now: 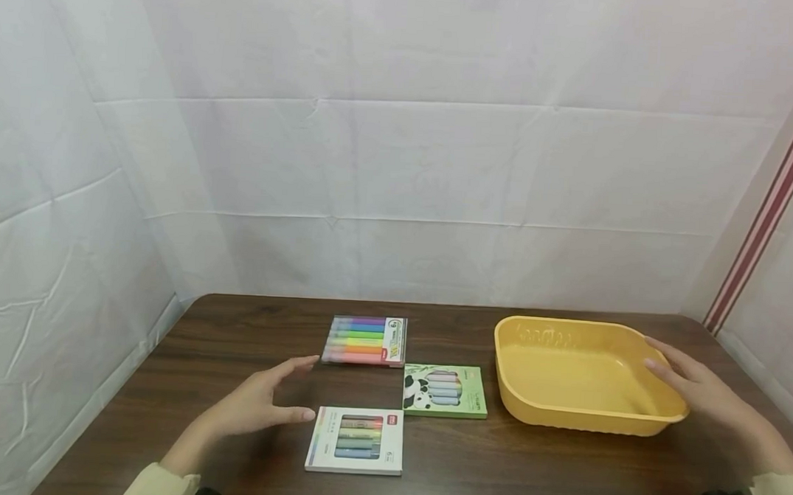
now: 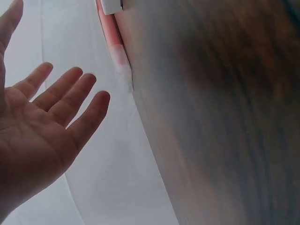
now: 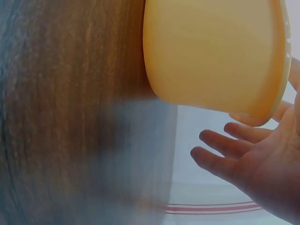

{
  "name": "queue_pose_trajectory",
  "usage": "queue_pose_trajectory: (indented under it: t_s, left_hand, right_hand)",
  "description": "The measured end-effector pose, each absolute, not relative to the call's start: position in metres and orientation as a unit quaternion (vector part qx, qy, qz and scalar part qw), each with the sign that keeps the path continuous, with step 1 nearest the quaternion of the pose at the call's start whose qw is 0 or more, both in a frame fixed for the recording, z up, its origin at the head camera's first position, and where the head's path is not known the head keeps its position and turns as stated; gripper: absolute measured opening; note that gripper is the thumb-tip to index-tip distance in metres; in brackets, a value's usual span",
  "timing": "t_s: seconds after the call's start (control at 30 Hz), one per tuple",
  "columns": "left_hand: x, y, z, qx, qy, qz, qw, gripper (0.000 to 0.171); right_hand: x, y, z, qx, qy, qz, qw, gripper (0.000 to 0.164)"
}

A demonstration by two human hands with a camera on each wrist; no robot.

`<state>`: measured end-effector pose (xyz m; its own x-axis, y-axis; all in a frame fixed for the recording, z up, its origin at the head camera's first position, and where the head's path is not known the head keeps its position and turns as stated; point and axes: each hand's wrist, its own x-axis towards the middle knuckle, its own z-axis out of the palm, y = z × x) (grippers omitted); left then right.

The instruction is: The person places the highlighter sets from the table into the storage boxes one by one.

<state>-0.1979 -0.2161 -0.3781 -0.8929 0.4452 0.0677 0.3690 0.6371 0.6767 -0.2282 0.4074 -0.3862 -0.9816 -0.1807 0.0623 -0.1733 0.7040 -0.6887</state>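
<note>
My left hand (image 1: 253,400) hovers over the table left of the marker packs, thumb and fingers spread apart and holding nothing. Its thumb tip is close to a white box of markers (image 1: 324,451), nearest to me. Further back lies a clear pack of rainbow-coloured markers (image 1: 359,343). Between them, to the right, is a green panda box of markers (image 1: 469,400). At the right rim of a yellow plastic basket (image 1: 563,384), my right hand (image 1: 702,390) has its fingers extended. The right wrist view shows these fingers (image 3: 225,161) loosely straight beside the basket wall.
The dark wooden table (image 1: 233,336) has its far edge close to a white cloth backdrop (image 1: 426,167). A red-striped band (image 1: 770,205) runs down the cloth at the right. The basket stands to the right of the packs with nothing inside.
</note>
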Motion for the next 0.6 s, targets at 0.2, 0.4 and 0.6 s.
queue_pose_trajectory:
  t_s: [0.2,0.4,0.6]
  left_hand:
    - [-0.198,-0.216,-0.38,0.25,0.888,0.376,0.083,0.075]
    - [-0.196,-0.215,-0.383,0.275,0.88,0.375,0.096,0.079]
    - [-0.196,-0.215,-0.385,0.282,0.871,0.383,0.119,0.08]
  right_hand:
    - [-0.23,0.413,-0.391,-0.077,0.895,-0.439,0.029,0.061]
    - [-0.231,0.416,-0.394,-0.086,0.892,-0.443,0.03,0.059]
    - [-0.232,0.42,-0.399,-0.079,0.897,-0.433,0.031,0.057]
